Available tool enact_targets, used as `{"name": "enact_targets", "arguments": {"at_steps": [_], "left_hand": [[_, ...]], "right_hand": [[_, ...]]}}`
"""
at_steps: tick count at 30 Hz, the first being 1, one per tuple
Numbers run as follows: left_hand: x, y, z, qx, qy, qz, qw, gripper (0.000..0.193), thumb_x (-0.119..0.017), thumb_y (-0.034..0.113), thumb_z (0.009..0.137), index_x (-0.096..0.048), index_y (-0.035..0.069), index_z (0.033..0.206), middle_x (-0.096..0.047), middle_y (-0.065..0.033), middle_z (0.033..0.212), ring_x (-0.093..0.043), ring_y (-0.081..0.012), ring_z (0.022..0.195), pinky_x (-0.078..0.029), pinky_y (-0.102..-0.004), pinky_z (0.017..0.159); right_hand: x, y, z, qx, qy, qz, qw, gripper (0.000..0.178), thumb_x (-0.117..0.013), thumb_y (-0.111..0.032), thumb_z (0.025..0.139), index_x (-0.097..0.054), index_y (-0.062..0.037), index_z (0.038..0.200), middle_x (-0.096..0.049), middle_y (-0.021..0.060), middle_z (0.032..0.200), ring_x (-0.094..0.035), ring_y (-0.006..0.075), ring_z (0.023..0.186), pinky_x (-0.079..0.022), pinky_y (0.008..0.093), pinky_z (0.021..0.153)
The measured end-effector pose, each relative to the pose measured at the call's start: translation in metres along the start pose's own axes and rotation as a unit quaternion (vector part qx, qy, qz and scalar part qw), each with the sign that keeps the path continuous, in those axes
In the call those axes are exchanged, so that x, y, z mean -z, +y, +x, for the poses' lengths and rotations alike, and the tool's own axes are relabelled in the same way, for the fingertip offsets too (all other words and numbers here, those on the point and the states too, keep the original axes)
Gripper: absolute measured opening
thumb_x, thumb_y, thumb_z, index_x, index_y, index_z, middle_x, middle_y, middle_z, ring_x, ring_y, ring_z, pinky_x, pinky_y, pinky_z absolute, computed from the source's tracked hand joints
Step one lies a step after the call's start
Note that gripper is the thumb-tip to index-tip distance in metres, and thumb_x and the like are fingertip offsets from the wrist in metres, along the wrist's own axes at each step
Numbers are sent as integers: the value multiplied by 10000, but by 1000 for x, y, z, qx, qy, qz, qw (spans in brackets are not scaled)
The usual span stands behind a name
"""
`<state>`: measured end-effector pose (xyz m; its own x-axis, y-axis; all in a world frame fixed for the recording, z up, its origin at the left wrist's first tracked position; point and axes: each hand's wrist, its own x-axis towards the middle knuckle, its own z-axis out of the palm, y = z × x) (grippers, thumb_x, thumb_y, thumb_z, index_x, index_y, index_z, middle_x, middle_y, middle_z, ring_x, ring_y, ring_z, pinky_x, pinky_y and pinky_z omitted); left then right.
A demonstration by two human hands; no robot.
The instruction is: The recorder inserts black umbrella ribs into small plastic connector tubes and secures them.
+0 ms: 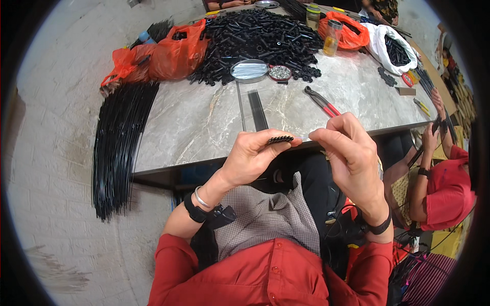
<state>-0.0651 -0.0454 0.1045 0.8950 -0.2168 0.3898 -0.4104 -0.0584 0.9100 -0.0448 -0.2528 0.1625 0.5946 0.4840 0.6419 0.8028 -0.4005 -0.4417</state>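
Head view: the step in hand looks like fine fitting work at the row of black pieces [280, 139], which sits in the air in front of the person, over the near edge of the bench [194, 122]. A thin pale strand [305, 137] runs between that row and the right fingertips; whether it enters a piece or only meets its end is too small to tell. Next move, as I judge it, calls for a steady row, the strand lined up with one piece, and a light straight push or pull; a slip off line or a bent strand seems the main risk.

Left hand [255, 155]: closed in a pinch, thumb below and fingers above, gripping the row with the piece ends showing. Right hand [352, 150]: thumb and index tips brought together on the strand, other fingers curled loosely, well clear of the row.

Around them: flat set of dark rods [258, 111] lying on the bench just beyond the left hand, oval tray [248, 81] of silver pins [248, 69] further back, red-handled pliers [326, 106] lying beyond the right hand, neither hand touching them, big heap of black tubular parts [255, 38] at the back
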Motion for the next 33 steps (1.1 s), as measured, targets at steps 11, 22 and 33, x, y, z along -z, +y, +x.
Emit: {"name": "enact_targets", "arguments": {"at_steps": [11,22,33], "left_hand": [[-1,1,1,-16,6,15,1000,182,-563,-47,891,-681,-12,1025,-707,-113,988,-667,-184,962,-533,-287,868],[-2,2,0,-25,7,25,999,200,-566,-42,888,-680,-10,1051,-708,-122,994,-676,-197,954,-537,-286,856],[1,2,-2,-28,-8,57,998,232,-590,-46,870,-655,-1,1089,-705,-118,1009,-672,-172,956,-540,-270,841]], "right_hand": [[0,0,0,23,4,1,1000,260,-629,124,701,-658,-16,919,-509,101,799,-559,231,689,-464,319,596],[-6,-8,-7,-13,19,2,1000,237,-648,86,724,-661,-25,933,-540,109,789,-581,253,685,-471,327,594],[-5,-3,8,90,0,-63,994,256,-657,68,641,-672,-54,865,-546,56,798,-543,230,711,-462,327,618]]}}
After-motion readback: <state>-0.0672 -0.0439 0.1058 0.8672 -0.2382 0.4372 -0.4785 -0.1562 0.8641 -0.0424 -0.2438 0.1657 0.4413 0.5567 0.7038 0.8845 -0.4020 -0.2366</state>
